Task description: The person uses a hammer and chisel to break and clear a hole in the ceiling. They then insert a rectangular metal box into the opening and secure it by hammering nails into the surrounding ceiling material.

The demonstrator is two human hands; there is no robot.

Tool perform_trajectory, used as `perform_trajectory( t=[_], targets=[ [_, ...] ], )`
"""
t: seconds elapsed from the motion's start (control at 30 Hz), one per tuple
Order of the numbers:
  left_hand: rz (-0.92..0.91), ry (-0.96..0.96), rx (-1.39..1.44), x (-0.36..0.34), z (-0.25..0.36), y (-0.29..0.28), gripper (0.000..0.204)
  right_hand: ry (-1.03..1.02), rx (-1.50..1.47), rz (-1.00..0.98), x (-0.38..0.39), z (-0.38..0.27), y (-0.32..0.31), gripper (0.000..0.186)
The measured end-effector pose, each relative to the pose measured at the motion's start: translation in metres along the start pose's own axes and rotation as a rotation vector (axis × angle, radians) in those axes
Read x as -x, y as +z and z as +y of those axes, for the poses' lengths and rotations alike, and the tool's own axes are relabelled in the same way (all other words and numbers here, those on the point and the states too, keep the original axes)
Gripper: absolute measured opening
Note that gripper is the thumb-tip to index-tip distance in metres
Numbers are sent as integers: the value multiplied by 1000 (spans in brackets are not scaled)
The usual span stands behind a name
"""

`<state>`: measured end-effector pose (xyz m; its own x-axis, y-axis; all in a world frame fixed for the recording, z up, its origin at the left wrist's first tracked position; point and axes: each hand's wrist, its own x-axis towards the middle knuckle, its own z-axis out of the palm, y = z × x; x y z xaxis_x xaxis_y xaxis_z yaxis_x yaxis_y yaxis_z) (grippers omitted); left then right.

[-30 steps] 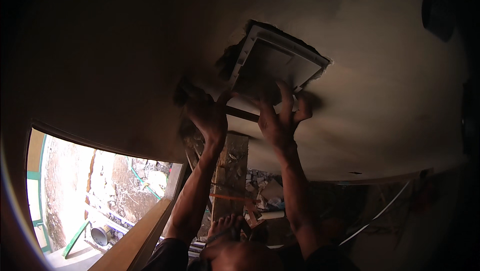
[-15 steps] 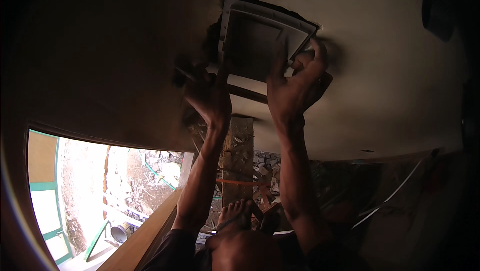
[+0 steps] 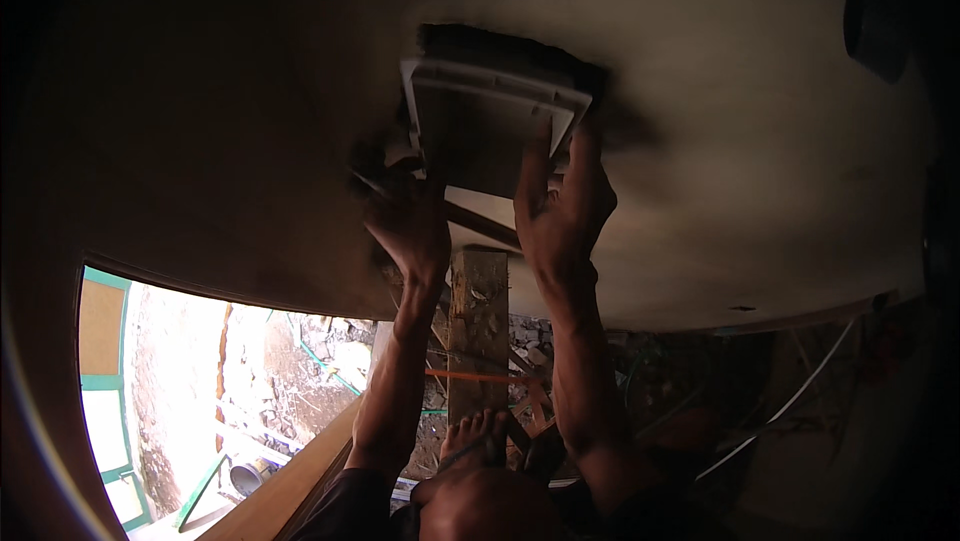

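A shallow grey rectangular box (image 3: 478, 136), its rim pale and raised, is between my two hands in front of the wall. Behind its far edge shows a dark rough-edged hole (image 3: 510, 48) in the wall. My left hand (image 3: 408, 226) grips the box at its left near corner; a dark slim object (image 3: 370, 181), too dim to name, sticks out beside those fingers. On the right side, my right hand (image 3: 565, 206) holds the box with the thumb side and fingers along its rim. Shadow hides the undersides of the fingers.
A narrow, dirty wooden plank (image 3: 478, 326) runs below my hands, with a bare foot (image 3: 470, 439) on it. Rubble (image 3: 530, 336) lies beneath. A bright opening (image 3: 240, 391) at lower left shows stones and a pipe (image 3: 247, 478). A dark round fitting (image 3: 875, 26) juts from the wall.
The box has come down toward me and slightly left, uncovering more of the hole along its far edge. My right hand moved left with it and its fingers have drawn closer together.
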<state>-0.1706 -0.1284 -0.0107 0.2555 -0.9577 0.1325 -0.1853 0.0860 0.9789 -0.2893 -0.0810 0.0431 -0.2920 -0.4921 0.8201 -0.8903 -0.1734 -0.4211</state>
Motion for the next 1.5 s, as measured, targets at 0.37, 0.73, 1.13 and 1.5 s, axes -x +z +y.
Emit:
perform_trajectory(
  t=[0.37,0.73,1.13,1.5],
  targets=[
    [-172,-225,276,84,-9,-86,30,157,-254,104,45,-5,-73,27],
    [-656,-104,-232,83,-175,-53,30,373,877,-622,143,27,-265,41],
    [-852,654,-802,112,-221,70,38,683,381,-268,189,13,-276,44],
    [-739,735,-1032,121,-226,64,43,865,95,-247,203,40,-269,47]
  ],
)
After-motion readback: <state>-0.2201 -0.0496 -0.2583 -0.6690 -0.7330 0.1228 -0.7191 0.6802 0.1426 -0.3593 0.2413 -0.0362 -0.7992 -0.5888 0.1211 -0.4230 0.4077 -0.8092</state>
